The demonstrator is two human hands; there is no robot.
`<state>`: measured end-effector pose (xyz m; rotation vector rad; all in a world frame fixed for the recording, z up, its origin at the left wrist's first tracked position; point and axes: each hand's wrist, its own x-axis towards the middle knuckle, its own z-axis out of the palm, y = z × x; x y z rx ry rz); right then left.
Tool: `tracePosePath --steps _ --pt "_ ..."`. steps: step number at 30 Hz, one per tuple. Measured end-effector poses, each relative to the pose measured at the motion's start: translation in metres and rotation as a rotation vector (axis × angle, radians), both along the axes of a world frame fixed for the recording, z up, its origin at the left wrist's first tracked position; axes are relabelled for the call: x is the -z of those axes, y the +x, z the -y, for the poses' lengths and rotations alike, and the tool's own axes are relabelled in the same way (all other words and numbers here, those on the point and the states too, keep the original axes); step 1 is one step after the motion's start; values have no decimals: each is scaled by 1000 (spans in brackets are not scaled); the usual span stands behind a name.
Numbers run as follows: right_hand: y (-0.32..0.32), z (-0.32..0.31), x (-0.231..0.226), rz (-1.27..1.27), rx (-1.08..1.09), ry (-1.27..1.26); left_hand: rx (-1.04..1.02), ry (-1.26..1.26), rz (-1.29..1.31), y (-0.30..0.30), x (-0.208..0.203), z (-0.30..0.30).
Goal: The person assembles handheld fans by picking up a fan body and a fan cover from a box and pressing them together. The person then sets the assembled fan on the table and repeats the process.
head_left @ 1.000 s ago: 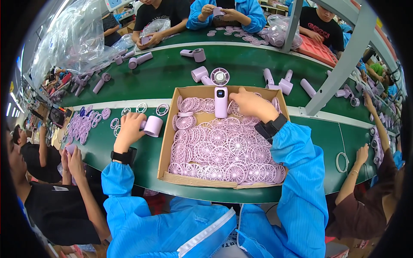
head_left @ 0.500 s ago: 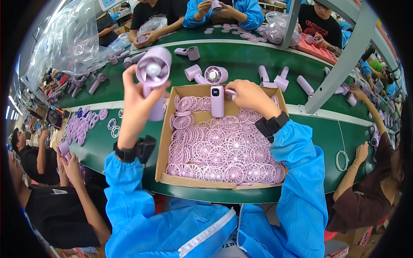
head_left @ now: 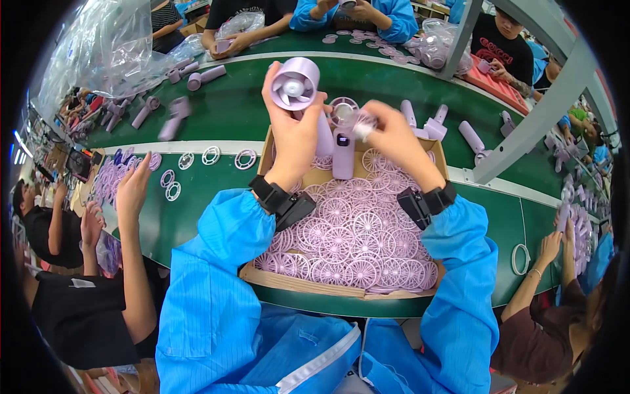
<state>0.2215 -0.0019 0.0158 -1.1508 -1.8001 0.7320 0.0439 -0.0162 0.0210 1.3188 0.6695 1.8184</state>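
My left hand (head_left: 289,134) is closed around a light purple handheld fan (head_left: 295,82), its round head tilted up so the blades show. A pale purple fan grille (head_left: 365,125), blurred by motion, is pinched in the fingers of my right hand (head_left: 392,134). Between my hands another handheld fan (head_left: 343,157) leans at the far side of a cardboard box (head_left: 315,285), its small dark display facing up. Many round spoked grilles (head_left: 336,211) fill the box in overlapping layers.
Several purple fans (head_left: 435,123) lie on the green belt beyond the box. Loose rings (head_left: 210,155) and a ring pile are on the left. A grey metal post (head_left: 525,111) rises at right, near a coiled white cord (head_left: 520,259). Co-workers sit on both sides and opposite.
My left hand has moved right with its fan, close to the right hand. My right hand has risen slightly rightward with the grille. At left, a co-worker's hand has risen over the table.
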Motion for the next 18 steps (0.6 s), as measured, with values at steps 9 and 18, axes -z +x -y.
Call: tracePosePath --steps 9,18 --pt "-29 23 26 657 -298 92 -35 -254 60 -16 5 -16" --pt "-15 12 24 633 -196 -31 10 -236 1 -16 8 -16"
